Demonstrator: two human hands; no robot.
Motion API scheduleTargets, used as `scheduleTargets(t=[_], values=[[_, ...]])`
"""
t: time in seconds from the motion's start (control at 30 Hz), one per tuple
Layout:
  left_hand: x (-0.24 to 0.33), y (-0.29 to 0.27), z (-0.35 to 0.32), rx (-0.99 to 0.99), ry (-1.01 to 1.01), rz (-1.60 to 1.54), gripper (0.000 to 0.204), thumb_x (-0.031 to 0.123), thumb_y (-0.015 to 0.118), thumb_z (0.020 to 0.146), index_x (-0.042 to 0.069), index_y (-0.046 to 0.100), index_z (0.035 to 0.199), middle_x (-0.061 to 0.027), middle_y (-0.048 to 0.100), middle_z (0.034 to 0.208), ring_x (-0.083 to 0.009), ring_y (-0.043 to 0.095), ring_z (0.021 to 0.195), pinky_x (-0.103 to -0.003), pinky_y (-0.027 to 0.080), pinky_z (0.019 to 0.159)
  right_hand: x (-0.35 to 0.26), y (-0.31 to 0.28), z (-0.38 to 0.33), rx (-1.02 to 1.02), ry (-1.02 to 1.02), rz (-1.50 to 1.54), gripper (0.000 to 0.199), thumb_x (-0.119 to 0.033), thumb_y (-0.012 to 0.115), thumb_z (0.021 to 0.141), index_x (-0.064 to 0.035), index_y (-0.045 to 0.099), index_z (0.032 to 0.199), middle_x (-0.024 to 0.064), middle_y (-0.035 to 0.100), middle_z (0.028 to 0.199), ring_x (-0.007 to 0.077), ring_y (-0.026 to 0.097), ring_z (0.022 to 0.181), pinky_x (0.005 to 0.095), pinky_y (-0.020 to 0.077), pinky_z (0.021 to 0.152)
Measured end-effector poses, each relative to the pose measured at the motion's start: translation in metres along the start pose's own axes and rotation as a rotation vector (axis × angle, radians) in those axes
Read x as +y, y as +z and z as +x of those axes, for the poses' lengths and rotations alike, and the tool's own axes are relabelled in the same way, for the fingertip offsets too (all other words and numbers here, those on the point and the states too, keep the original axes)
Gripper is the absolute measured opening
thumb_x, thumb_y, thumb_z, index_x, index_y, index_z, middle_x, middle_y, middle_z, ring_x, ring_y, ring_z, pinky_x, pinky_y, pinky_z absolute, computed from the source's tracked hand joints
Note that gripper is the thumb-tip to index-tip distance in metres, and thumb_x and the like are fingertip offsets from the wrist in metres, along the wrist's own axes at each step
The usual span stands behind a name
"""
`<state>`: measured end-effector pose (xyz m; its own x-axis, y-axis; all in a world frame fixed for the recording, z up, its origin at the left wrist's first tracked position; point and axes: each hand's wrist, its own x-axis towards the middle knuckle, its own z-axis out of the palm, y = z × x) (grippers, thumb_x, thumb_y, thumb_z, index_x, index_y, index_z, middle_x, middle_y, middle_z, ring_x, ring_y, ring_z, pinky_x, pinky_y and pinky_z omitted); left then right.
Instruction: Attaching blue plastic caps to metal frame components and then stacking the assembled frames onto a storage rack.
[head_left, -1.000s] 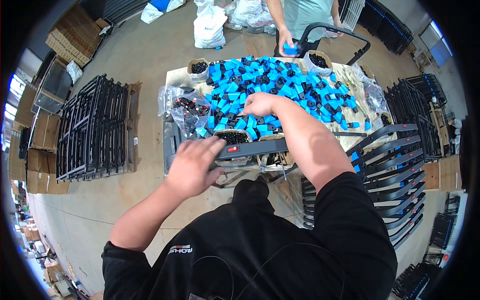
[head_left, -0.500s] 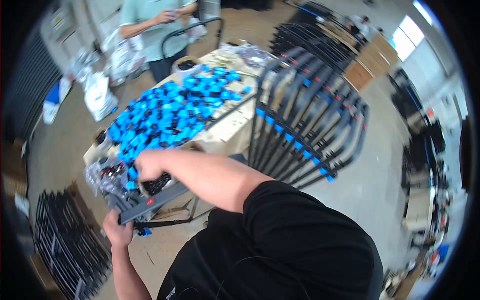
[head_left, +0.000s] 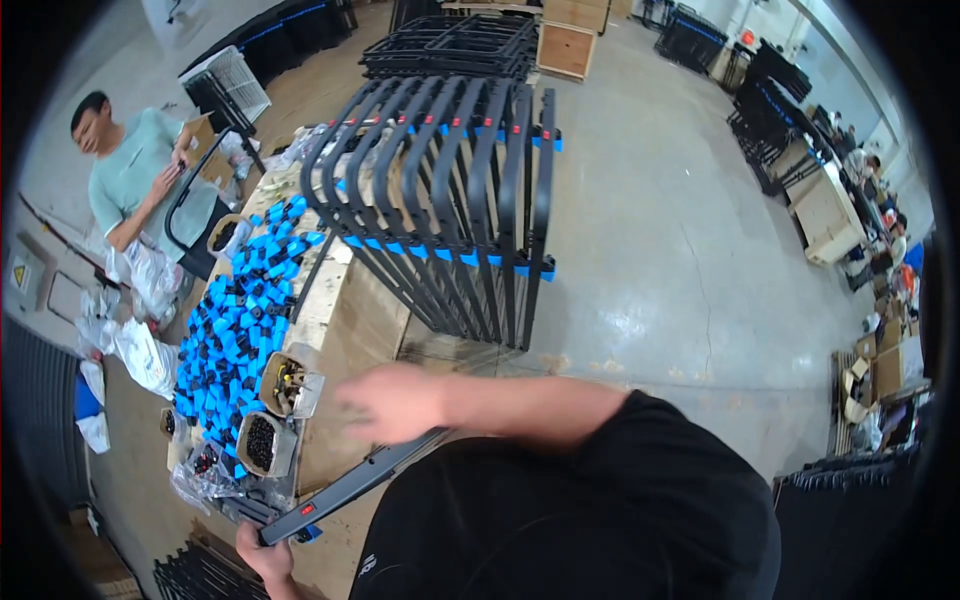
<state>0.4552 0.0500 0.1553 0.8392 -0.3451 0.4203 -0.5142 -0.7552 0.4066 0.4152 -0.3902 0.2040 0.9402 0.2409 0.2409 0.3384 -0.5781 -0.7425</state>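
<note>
My left hand (head_left: 266, 556) is closed round the end of a dark grey metal tube (head_left: 335, 495) with a small red piece set in it. This tube slants across in front of my body, and its far part goes behind my right arm. Above it is my right hand (head_left: 392, 402), smeared by motion, so its fingers cannot be made out. Closest to that hand stands a box (head_left: 312, 392) with yellow and dark items in it. Beside this box is a tub of small black parts (head_left: 262, 440). A large heap of blue and black plastic pieces (head_left: 232, 330) covers the table's left side.
Several bent black tube frames (head_left: 450, 190) lean in a row against the wooden table (head_left: 325, 300). Clear plastic bags (head_left: 195, 485) lie at its near corner. Across the table a person in a light green shirt (head_left: 145, 165) handles something small. Stacked black frames (head_left: 450, 45) stand behind.
My right hand has drawn back from the tub of black parts toward my body, above the tube. My view has swung to the right. The left hand still grips the tube.
</note>
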Motion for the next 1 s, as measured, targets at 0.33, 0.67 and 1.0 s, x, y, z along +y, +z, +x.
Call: scheduleTargets(t=[0.33,0.67,1.0], values=[[0.276,0.052,0.024,-0.068,0.129,0.029,0.018,0.004,0.070,0.061,0.004,0.054,0.069,-0.0139,0.051,0.064,-0.0359,0.052,0.060,-0.042,0.041,0.057,0.110,-0.088,-0.292,0.901,0.613,0.626,0.034,-0.028,0.065,0.097,-0.0037,0.061,0.074,-0.0042,0.049,0.065,0.0062,0.044,0.064,0.0288,0.0378,0.057],[0.408,0.120,0.073,-0.140,0.257,-0.217,0.024,0.005,0.077,0.059,0.005,0.056,0.070,-0.0097,0.053,0.063,-0.0236,0.053,0.057,-0.035,0.041,0.054,0.050,-0.231,-0.398,1.264,0.554,0.458,0.033,-0.017,0.062,0.097,-0.0059,0.053,0.067,-0.0071,0.043,0.063,0.0036,0.037,0.063,0.0260,0.0301,0.055],[0.452,0.239,0.137,-0.359,0.197,-0.487,0.025,0.007,0.079,0.060,0.004,0.056,0.071,-0.0114,0.058,0.065,-0.0267,0.059,0.057,-0.035,0.046,0.056,0.095,-0.344,-0.388,1.383,0.627,0.257,0.030,-0.020,0.064,0.091,-0.0059,0.056,0.066,0.0029,0.056,0.064,0.0095,0.047,0.062,0.0260,0.0362,0.059]])
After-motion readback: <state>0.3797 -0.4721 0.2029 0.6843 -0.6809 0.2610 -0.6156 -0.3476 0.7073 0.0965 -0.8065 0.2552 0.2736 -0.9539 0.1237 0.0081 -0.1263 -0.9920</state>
